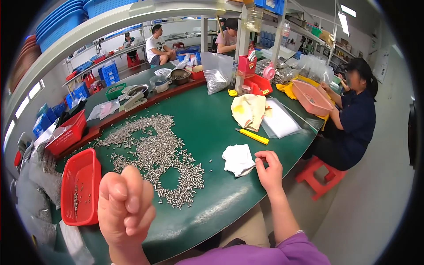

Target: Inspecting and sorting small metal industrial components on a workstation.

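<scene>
My left hand is raised close in front, over the near edge of the table. Its fingers are curled and pressed together in a pinch; whatever they hold, if anything, does not show. Behind it, many small silvery metal pins lie spread over the green tabletop, with a bare round gap among them. My right hand rests on the table's right side, thumb and forefinger loosely bent and apart. Its thumb is right beside a crumpled white cloth, and I cannot tell if they touch.
A red plastic basket with some pins stands at the left. Beyond the cloth are a yellow cutter, a stained cloth and clear plastic bags. A co-worker sits at the right with a pink basket.
</scene>
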The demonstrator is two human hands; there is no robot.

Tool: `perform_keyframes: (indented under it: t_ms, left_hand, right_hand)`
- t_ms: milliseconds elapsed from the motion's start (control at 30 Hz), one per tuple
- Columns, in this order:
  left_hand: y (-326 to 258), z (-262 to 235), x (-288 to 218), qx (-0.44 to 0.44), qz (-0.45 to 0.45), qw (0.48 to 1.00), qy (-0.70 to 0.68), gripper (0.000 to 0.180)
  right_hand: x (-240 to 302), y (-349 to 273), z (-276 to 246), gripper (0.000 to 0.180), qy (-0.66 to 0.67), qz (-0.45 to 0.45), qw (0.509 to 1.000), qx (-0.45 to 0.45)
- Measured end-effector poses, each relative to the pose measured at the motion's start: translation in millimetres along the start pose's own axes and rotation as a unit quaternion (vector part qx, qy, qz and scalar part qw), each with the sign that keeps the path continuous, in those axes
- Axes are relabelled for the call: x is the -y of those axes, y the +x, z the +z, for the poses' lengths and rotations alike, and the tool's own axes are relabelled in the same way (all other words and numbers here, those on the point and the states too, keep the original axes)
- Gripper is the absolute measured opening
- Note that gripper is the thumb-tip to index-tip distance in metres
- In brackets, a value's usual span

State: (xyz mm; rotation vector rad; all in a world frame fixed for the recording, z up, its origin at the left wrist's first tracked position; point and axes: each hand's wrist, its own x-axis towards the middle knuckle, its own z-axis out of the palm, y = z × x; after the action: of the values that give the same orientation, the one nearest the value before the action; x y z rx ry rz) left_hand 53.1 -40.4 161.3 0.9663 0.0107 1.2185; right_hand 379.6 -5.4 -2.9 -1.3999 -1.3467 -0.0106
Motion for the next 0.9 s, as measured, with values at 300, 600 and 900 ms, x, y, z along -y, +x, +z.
perform_keyframes:
  t_ms: [300, 600, 900]
  left_hand:
    - [-27.5, 29.0, -12.0, 0.068, -0.031, 0.992, -0.098, 0.034]
    - [-36.0, 45.5, -14.8, 0.172, 0.033, 0.98, -0.093, 0.039]
    - [-40.8, 41.4, -21.6, 0.23, 0.072, 0.954, -0.176, 0.024]
  right_hand:
    - [-2.2, 1.9, 4.9, 0.009, -0.009, -0.009, 1.0, 0.008]
    - [-7.4, 1.1, 2.0, 0.009, -0.02, 0.0, 0.999, 0.025]
    - [-5.0, 0.3, 1.5, 0.008, -0.012, 0.002, 1.0, 0.027]
